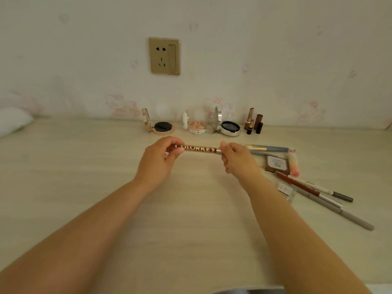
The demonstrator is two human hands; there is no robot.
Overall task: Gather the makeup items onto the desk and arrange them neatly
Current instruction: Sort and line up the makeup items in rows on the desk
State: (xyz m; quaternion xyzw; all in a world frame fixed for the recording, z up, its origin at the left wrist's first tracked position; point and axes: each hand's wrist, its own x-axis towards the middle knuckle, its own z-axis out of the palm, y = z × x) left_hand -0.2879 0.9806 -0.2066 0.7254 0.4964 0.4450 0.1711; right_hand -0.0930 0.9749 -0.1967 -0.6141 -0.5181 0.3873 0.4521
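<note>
Your left hand [158, 160] pinches one end of brown patterned pencil [199, 148], your right hand [237, 159] pinches other end; pencil held level above desk [84, 177] middle. Along far edge: three open round compacts [162, 126] [197, 127] [230, 128], lids upright, dark or pink pans inside; lipsticks [253, 123] upright beside them. Near right edge: slim pencils [322, 196], flat square palette [276, 164], loosely piled.

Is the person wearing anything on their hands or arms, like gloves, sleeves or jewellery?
No. The left hand and right hand are bare, without gloves, and no rings, watch or bracelets show. Both forearms are uncovered to the picture's lower edge; no sleeve is visible.
</note>
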